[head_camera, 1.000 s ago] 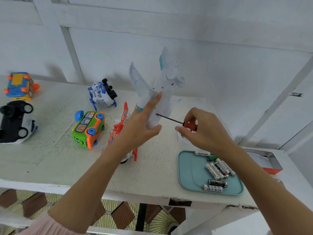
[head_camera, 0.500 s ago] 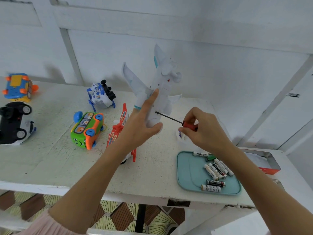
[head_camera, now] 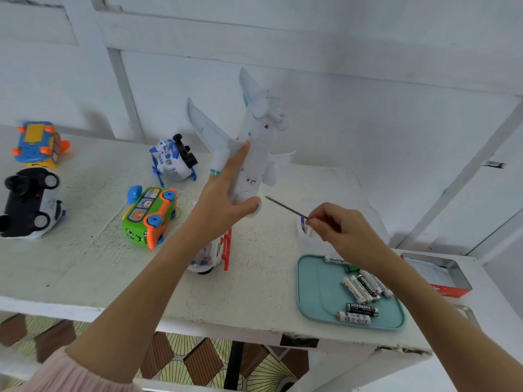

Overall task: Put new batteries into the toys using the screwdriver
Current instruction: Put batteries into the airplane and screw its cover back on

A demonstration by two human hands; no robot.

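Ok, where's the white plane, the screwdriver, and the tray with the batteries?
White plane (head_camera: pixel 256 154), head view, on the belly of its body.
Screwdriver (head_camera: pixel 285 207), head view, on the thin metal shaft.
Tray (head_camera: pixel 317 290), head view, on its bare teal floor.

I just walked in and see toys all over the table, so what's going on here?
A person is working on a white toy airplane. The left hand holds it upright above the table, belly toward the camera. The right hand pinches a screwdriver, its tip pointing at the plane's lower end but not touching it. Loose batteries lie in a teal tray near the right arm. Several other toys lie on the table, including a green and orange bus.
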